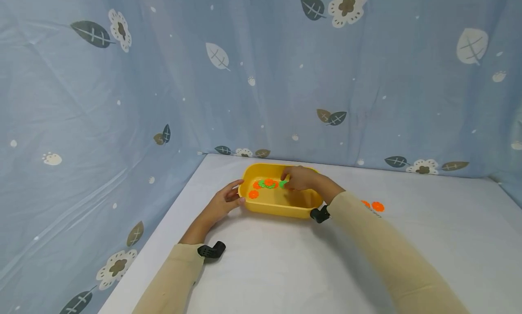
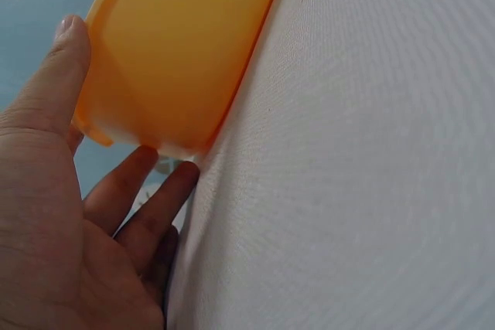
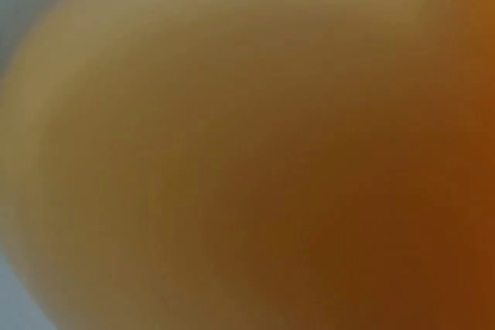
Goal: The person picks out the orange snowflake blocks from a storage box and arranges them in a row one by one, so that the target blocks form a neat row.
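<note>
Orange and green discs [image 1: 269,182], flat and scalloped, lay inside a shallow yellow tray [image 1: 277,210], most of them bunched and overlapping left of its middle, with a single orange disc [image 1: 253,194] apart from them nearer the left end. The tray stood on a white-covered table [image 1: 253,264]; to its right lay two more orange discs [image 1: 378,206], one partly hidden by the right sleeve [image 1: 359,216]. The hands were apart. The left hand [image 1: 223,204] braced the tray's left end from outside, thumb toward the front and fingers toward the back, fairly straight rather than clamped. The right hand [image 1: 302,178] reached into the tray, its fingers bent down at a green disc [image 1: 282,184]; the right wrist view was only an amber blur, so whether they pinched that disc or merely touched it could not be told. Being flat, the disc could have slipped from the fingertips or dragged its neighbours along. Bracing at one end alone could have let the tray swivel under a push from the right. The black wrist camera [image 1: 320,214], close to the front right rim, could have knocked it, and the sleeve could have swept the outer discs aside.
</note>
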### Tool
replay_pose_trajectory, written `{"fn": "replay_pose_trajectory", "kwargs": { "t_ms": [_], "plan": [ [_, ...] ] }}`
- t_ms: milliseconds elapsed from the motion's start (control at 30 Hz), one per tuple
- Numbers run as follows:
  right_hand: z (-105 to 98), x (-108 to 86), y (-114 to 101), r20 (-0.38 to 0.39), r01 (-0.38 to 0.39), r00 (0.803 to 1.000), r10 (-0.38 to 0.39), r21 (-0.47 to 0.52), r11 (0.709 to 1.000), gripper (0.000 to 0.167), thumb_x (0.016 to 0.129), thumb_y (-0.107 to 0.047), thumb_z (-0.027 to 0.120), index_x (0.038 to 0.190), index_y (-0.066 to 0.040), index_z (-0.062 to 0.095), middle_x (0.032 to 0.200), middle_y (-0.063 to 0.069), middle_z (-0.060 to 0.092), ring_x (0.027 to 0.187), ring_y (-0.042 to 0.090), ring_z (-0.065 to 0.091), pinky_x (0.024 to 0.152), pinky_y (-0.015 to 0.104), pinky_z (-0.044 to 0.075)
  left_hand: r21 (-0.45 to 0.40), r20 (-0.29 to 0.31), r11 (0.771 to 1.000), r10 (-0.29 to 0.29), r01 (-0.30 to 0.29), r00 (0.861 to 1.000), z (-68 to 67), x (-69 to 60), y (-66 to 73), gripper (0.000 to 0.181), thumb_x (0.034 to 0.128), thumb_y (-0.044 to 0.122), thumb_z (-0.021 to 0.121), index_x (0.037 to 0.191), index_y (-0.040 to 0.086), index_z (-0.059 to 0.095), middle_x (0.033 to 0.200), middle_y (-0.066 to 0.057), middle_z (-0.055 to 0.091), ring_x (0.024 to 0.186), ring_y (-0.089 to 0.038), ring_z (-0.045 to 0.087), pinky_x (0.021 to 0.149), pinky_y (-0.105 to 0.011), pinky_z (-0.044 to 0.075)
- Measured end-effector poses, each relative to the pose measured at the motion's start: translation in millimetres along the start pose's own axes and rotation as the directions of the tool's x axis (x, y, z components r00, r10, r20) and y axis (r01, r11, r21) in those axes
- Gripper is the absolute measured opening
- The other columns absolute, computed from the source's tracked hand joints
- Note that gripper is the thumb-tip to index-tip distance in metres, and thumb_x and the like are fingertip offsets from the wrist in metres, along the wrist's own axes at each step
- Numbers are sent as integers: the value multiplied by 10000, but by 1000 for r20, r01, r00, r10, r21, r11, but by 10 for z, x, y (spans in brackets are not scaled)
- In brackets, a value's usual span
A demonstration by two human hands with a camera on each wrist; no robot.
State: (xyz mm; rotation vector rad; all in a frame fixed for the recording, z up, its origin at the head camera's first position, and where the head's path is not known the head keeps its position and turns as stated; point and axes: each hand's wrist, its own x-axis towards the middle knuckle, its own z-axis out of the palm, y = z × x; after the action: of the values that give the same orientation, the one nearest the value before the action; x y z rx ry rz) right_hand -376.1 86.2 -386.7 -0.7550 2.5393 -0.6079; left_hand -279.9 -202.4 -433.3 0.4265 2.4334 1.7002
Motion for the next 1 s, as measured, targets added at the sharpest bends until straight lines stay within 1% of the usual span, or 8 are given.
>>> {"fn": "replay_pose_trajectory", "kwargs": {
  "t_ms": [133,233,333,433,600,700,833,1000],
  "plan": [
    [104,66,-22,-16,-15,1000,14,-70,997,403,940,-176,620,1327,-76,564,1186,63,620,938,195,584,914,366,472,4,-22,1000,11,-11,1000,6,48,-115,697,914,267,704,1508,144,360,1475,-203,406,1295,-374,461,1068,-519,342],
    [182,109,-29,-25,-28,999,25,-128,991,459,927,-188,618,1373,-109,546,1349,72,547,1096,236,510,1047,411,375,13,-39,1000,3,-3,999,17,93,-222,701,892,335,720,1498,217,387,1473,-159,429,1292,-335,476,1067,-500,354],
    [241,131,-30,-20,-28,999,25,-154,988,509,921,-175,614,1410,-81,508,1413,101,503,1236,274,469,1104,441,311,21,-51,1000,-4,5,999,29,129,-299,706,868,393,733,1483,273,408,1470,-129,443,1291,-309,482,1062,-487,366],
    [282,138,-24,4,-45,999,46,-152,987,556,925,-179,608,1449,-67,459,1437,120,481,1278,287,442,1115,450,290,32,-58,999,-5,7,998,42,143,-325,706,856,424,736,1474,304,417,1469,-109,448,1296,-291,480,1059,-476,372],
    [325,136,-17,28,-85,995,91,-155,984,559,946,-233,598,1465,-88,446,1440,126,480,1270,271,447,1116,453,290,32,-47,999,-2,4,999,45,118,-270,705,865,417,728,1481,289,409,1471,-125,441,1302,-301,471,1062,-477,367],
    [316,106,-30,20,-63,998,67,-156,986,516,943,-226,606,1426,-76,502,1352,102,558,1131,254,510,1045,404,368,31,-52,999,-4,6,999,30,111,-262,693,868,400,730,1476,289,416,1468,-120,446,1301,-298,472,1064,-473,366],
    [279,59,-41,1,-9,1000,9,-157,988,436,927,-192,615,1351,-94,593,1190,55,635,973,237,508,923,361,413,45,-67,999,-4,7,998,13,129,-302,681,871,393,730,1470,294,421,1467,-103,452,1304,-289,470,1059,-464,374],
    [290,57,-43,-43,9,999,-16,-161,987,317,911,-188,651,1218,-128,697,1172,41,654,979,220,524,978,374,423,44,-56,999,-3,5,998,10,122,-324,684,892,366,715,1489,260,399,1477,-123,434,1319,-315,448,1071,-478,354]
  ]
}}
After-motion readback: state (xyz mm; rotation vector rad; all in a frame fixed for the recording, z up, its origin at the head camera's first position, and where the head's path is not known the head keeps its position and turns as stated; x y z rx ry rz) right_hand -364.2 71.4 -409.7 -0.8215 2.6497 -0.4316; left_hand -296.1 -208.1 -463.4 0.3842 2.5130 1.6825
